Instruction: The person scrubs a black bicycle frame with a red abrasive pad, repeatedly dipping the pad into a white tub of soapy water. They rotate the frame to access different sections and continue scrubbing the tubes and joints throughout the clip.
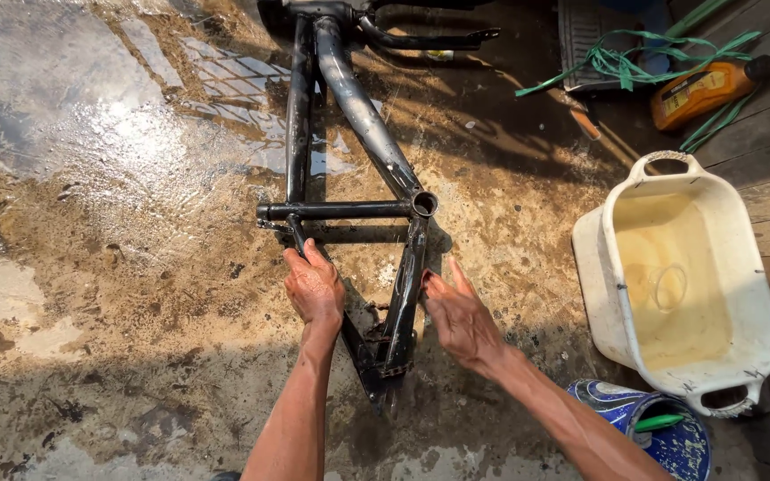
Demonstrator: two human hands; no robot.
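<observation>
While the black frame (349, 209) lies flat on wet ground (91, 267), your left hand (314, 287) rests palm-down on its left rear tube, not wrapped around it. Your right hand (461, 319) is open, fingers touching the right tube. White tub (621, 294) right, blue can (617, 405) below it, orange bottle (701, 89) beyond.

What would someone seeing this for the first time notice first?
A black bicycle frame lies flat on wet, muddy concrete ground at the centre. The left hand rests on its lower tubes and the open right hand is beside them. At right sits a cream plastic tub with an orange bottle behind it.
</observation>
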